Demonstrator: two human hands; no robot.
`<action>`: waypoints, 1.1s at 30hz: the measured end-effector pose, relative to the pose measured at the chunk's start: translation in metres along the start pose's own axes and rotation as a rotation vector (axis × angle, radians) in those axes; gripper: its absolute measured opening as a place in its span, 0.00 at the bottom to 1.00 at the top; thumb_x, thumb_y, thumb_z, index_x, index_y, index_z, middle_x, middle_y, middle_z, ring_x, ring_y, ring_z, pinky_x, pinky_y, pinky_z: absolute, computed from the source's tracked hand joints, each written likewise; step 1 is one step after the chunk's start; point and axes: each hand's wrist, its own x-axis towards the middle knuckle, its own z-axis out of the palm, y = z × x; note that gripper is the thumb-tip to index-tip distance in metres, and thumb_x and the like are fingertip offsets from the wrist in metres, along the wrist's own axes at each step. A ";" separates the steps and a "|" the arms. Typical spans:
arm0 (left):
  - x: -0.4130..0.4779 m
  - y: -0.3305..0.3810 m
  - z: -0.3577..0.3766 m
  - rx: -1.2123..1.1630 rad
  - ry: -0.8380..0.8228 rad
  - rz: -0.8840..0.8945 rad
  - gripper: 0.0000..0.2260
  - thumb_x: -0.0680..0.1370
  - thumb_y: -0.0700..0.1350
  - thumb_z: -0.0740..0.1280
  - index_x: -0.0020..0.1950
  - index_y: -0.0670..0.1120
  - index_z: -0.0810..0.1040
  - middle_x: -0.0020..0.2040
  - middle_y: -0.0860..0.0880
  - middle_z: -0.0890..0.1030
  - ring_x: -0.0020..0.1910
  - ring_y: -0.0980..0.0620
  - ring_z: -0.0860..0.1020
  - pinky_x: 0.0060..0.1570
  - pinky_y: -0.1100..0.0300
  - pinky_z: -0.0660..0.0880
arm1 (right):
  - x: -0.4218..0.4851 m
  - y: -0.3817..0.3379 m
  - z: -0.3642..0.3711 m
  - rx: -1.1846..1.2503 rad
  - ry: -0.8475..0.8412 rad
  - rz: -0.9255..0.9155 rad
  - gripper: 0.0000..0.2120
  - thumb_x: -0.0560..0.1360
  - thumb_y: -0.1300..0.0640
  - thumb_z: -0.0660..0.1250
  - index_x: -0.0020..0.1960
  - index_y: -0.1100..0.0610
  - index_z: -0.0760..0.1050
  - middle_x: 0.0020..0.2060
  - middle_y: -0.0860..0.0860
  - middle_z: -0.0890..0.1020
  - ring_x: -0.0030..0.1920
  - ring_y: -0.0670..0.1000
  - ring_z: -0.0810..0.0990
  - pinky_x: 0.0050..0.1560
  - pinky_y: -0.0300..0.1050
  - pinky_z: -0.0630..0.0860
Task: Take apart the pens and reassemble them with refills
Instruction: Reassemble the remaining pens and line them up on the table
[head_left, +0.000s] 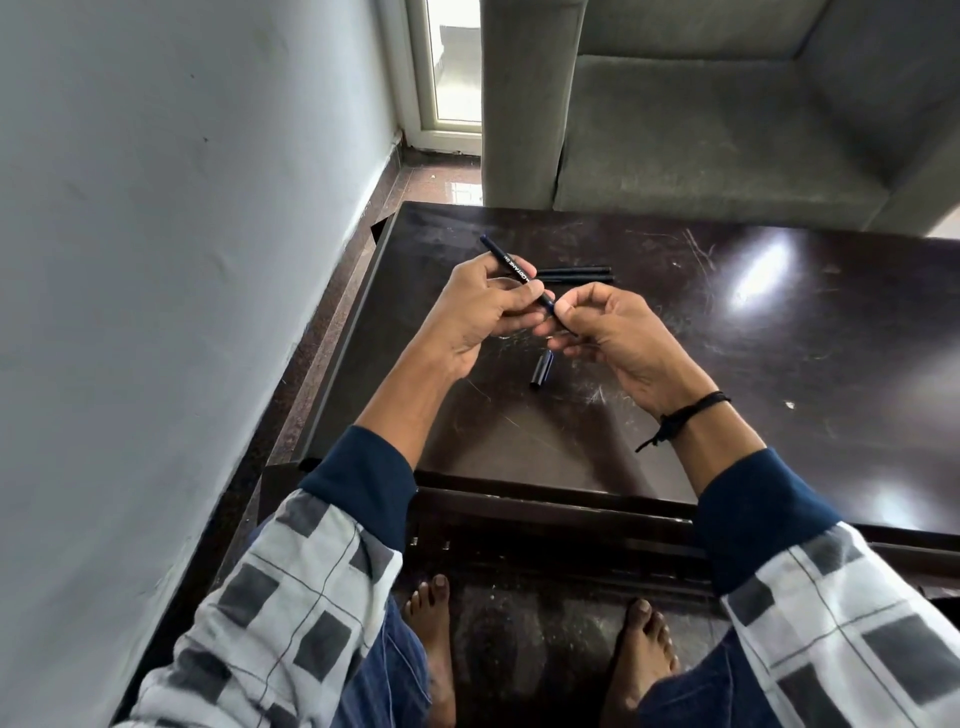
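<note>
If knocked by a wrist, may roll off the counter (727, 364): loose cap (540, 370), nearest. Just above, left hand (488, 306) gripping the pen (508, 260) barrel, right hand (608, 332) pinching its tip end; could slip and drop small parts. Beyond, two spare pens (576, 274) lying together.

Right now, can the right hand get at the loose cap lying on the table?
Probably yes: the cap lies uncovered close by the right hand, but that hand pinches the end of the pen and must let go first.

I see a glossy, scratched dark worktop (727, 312).
Smooth black plastic pen barrel (506, 260); grey cloth sofa (727, 130); matt wall (182, 208).
</note>
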 end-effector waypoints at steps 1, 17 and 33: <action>0.000 0.000 0.000 0.002 0.006 -0.001 0.07 0.79 0.33 0.69 0.56 0.39 0.76 0.47 0.39 0.85 0.44 0.44 0.83 0.50 0.55 0.84 | 0.000 0.000 0.001 -0.019 0.004 -0.007 0.03 0.79 0.60 0.69 0.49 0.58 0.75 0.42 0.57 0.87 0.38 0.50 0.83 0.37 0.36 0.77; 0.004 -0.011 0.010 0.281 0.063 0.175 0.06 0.79 0.37 0.71 0.51 0.45 0.76 0.47 0.39 0.85 0.44 0.46 0.86 0.46 0.54 0.84 | 0.011 0.014 0.001 -0.485 0.205 -0.170 0.10 0.70 0.57 0.79 0.44 0.50 0.77 0.38 0.49 0.85 0.40 0.49 0.83 0.44 0.47 0.80; 0.002 -0.001 0.002 0.182 0.145 0.063 0.06 0.79 0.38 0.70 0.56 0.40 0.78 0.48 0.39 0.85 0.45 0.43 0.86 0.40 0.58 0.83 | 0.002 0.001 0.005 -0.333 0.016 -0.090 0.09 0.76 0.62 0.72 0.56 0.61 0.81 0.42 0.56 0.84 0.41 0.52 0.82 0.44 0.45 0.77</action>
